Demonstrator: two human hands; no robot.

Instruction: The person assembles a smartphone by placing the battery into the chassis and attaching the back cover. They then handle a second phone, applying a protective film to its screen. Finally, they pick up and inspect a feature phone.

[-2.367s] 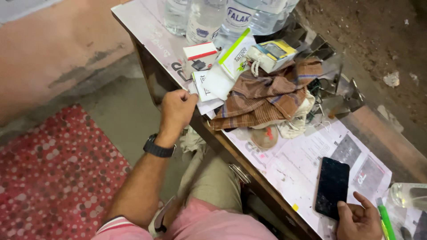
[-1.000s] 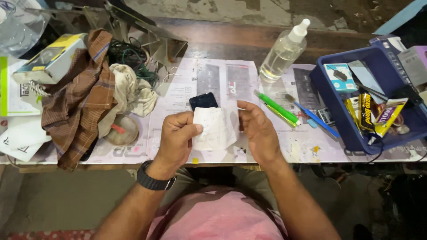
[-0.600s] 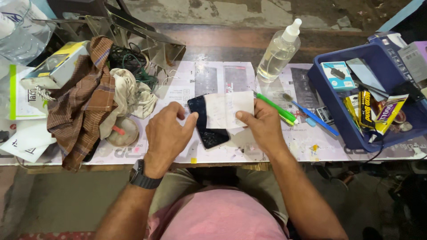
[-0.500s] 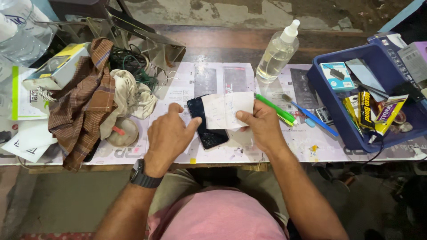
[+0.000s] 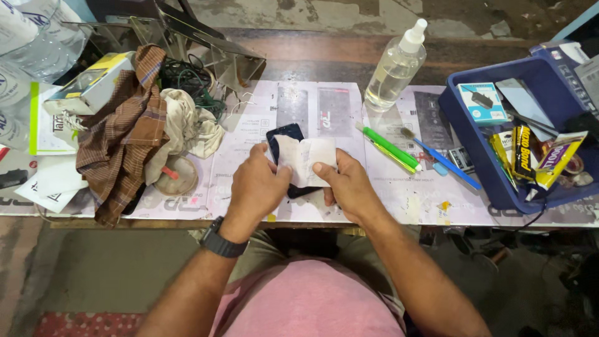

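Wearer's dress, seen from the head camera.
Pink shirt [image 5: 312, 299] with short sleeves; olive-khaki trousers [image 5: 362, 256]; black watch [image 5: 219, 238] strapped around the wrist of the left hand [image 5: 257, 187]; bare forearms.

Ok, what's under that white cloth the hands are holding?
A dark phone lies under the white cloth, its top corner poking out. The left hand and right hand cover the rest, so its screen can't be seen.

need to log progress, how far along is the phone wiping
Done: phone and white wipe are off the table, spray bottle set aside. In hand: left hand and right hand press the wipe on the phone. Left: its uncovered top end.
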